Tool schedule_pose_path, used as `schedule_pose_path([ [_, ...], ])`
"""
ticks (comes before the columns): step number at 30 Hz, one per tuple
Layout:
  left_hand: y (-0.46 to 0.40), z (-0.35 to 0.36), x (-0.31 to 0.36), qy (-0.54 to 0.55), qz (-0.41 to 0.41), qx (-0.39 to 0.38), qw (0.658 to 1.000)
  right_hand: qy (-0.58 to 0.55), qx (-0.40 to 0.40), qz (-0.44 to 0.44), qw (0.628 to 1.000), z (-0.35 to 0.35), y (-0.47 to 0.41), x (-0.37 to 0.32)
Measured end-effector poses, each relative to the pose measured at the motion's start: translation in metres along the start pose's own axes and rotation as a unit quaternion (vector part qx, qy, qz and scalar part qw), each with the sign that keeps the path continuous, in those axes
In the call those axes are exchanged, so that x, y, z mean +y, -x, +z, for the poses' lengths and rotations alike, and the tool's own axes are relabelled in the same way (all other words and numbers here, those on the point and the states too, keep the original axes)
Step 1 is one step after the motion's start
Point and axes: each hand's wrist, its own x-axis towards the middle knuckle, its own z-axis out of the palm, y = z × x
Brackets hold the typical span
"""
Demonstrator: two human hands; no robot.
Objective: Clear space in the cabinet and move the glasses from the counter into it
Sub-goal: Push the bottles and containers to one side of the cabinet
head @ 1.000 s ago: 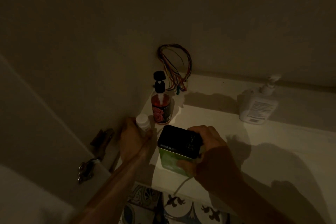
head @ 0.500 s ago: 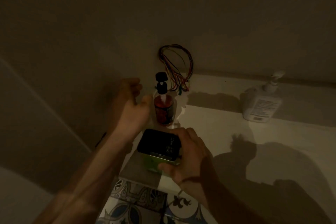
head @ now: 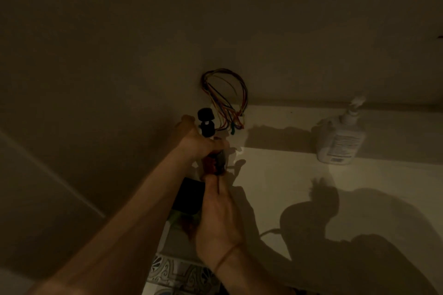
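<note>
The light is dim and no glasses show in this view. My left hand is closed around a red bottle with a black pump top, which stands in the counter's far left corner by the wall. My right hand grips a green tin with a black lid just in front of that bottle, at the left end of the white counter. My left forearm hides part of the tin.
A white pump bottle stands on the raised ledge at the back right. A bundle of coloured wires hangs out of the wall above the corner. Patterned tiles face the counter's front. A pale slanted panel lies at the left.
My left hand left the small white bottle, rose and closed on the red bottle. My right hand carried the tin left and back, close behind the red bottle.
</note>
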Motion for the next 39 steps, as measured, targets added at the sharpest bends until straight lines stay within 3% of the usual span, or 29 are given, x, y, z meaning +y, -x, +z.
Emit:
schedule_pose_path([
  [9, -0.012, 0.001, -0.005, -0.085, 0.093, 0.088, 0.988, -0.043, 0.001, -0.019, 0.999, -0.019, 0.006, 0.026],
  [13, -0.011, -0.006, -0.015, -0.111, 0.109, 0.115, 0.981, -0.058, 0.093, 0.020, 0.994, -0.062, 0.006, 0.069],
  [17, -0.013, -0.013, -0.023, -0.133, 0.097, 0.129, 0.978, 0.043, 0.224, 0.045, 0.973, -0.116, -0.012, 0.114],
  [20, -0.016, -0.015, -0.028, -0.157, 0.090, 0.137, 0.974, 0.116, 0.278, 0.012, 0.953, -0.150, -0.025, 0.139],
  [22, -0.017, -0.015, -0.029, -0.164, 0.090, 0.139, 0.973, 0.126, 0.297, 0.038, 0.946, -0.171, -0.033, 0.155],
  [29, -0.006, -0.016, -0.020, -0.137, 0.036, 0.125, 0.982, 0.074, 0.279, 0.175, 0.941, -0.227, -0.077, 0.184],
  [32, 0.013, -0.022, -0.008, -0.085, 0.001, 0.132, 0.988, 0.059, 0.236, 0.174, 0.954, -0.236, -0.094, 0.189],
  [35, 0.043, -0.023, 0.003, 0.026, 0.032, 0.127, 0.991, 0.014, 0.189, 0.153, 0.970, -0.240, -0.107, 0.191],
  [39, 0.076, -0.023, 0.008, 0.012, 0.120, 0.267, 0.956, 0.108, 0.175, 0.137, 0.969, -0.243, -0.115, 0.198],
])
